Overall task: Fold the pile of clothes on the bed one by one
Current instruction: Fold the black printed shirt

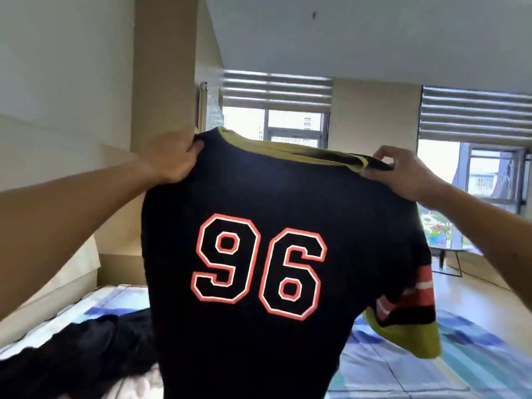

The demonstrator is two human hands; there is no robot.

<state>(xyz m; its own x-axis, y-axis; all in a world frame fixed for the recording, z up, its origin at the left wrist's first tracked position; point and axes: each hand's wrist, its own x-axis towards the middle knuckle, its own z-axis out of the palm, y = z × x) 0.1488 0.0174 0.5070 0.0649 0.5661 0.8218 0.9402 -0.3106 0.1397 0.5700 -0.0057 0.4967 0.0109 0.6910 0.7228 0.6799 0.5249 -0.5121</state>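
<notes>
Aloft, black 96 jersey (288, 197), left grip (172, 156) clutching one shoulder, right grip (403, 174) pinching the other.

Shirt: I hold a black jersey (259, 197) marked 96 up.
Hands: my left hand (172, 156) and right hand (403, 174) grip its shoulders.
Below: dark clothes (72, 349) on the bed (403, 370).

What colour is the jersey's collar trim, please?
The jersey has yellow-green collar trim; head view.

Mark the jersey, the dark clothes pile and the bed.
jersey (259, 197): head view, black back above the number.
dark clothes pile (86, 349): head view, middle of heap.
bed (403, 364): head view, bare blue sheet.
</notes>
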